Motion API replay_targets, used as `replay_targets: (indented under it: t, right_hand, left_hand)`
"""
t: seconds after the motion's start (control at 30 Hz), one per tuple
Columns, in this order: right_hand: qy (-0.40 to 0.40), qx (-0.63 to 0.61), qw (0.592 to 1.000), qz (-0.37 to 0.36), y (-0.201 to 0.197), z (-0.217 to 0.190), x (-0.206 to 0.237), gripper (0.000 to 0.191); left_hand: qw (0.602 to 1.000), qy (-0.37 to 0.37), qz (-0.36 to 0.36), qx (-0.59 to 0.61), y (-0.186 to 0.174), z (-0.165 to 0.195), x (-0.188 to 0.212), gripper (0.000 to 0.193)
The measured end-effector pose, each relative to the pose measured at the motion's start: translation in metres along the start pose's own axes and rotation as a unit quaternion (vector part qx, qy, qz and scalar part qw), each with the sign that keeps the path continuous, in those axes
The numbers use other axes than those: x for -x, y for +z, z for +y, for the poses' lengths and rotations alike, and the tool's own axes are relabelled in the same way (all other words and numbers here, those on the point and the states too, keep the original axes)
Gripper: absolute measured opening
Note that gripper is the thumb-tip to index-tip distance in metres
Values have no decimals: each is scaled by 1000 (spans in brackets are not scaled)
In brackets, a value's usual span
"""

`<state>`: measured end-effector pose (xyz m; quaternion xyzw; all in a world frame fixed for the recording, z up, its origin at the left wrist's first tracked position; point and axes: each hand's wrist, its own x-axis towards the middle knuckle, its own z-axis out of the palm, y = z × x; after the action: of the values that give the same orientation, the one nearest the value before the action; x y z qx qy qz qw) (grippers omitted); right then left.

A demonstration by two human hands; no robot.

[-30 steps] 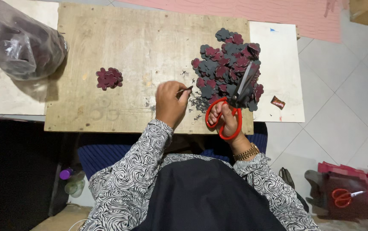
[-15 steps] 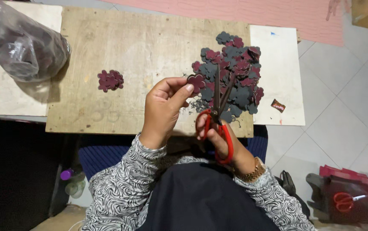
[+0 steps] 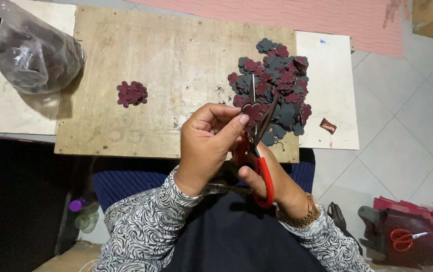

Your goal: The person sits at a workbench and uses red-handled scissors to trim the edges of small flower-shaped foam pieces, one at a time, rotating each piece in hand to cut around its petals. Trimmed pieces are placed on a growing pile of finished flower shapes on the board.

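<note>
My left hand [image 3: 207,142] pinches a small maroon flower-shaped cutout [image 3: 253,111] between thumb and fingers, raised above the board's near edge. My right hand [image 3: 264,174] grips red-handled scissors [image 3: 260,151] whose open blades straddle that cutout. Just beyond lies a large pile of maroon and dark grey flower cutouts [image 3: 277,83] on the right part of the wooden board [image 3: 171,60]. A small stack of maroon cutouts [image 3: 131,93] rests on the board's left part.
A clear plastic bag of dark material [image 3: 35,53] sits on a pale board at the far left. A white panel [image 3: 327,75] with a small wrapper lies right of the pile. Another pair of red scissors [image 3: 403,239] lies on a bag on the tiled floor.
Both hands have lifted from the pile toward me. The left hand picked up one maroon cutout, and the scissors rose from the heap and opened around it.
</note>
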<state>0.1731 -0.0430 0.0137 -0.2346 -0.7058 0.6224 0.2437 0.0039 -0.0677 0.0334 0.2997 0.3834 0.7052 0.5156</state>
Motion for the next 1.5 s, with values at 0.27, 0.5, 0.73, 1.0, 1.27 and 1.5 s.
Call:
replay_targets:
  t: [0.27, 0.5, 0.73, 1.0, 1.27, 1.5]
  right_hand:
    - [7, 19, 1000, 17, -3, 4, 0, 90]
    - [-19, -1, 1000, 18, -2, 10, 1, 92]
    - [-25, -8, 999, 42, 2, 13, -4, 92]
    - [-15, -15, 999, 23, -1, 10, -6, 98]
    - [-16, 10, 999, 32, 2, 13, -5, 101]
    - [-20, -5, 999, 30, 3, 13, -7, 98]
  left_hand:
    - [999, 16, -1, -33, 1, 0, 4, 11]
    - [999, 30, 15, -36, 4, -5, 4, 10]
    - [999, 45, 8, -26, 8, -9, 2, 14]
    - [1000, -8, -14, 4, 5, -8, 0, 22]
    - [1000, 11, 4, 6, 1, -13, 0, 22]
    - [1000, 3, 13, 20, 2, -16, 0, 22]
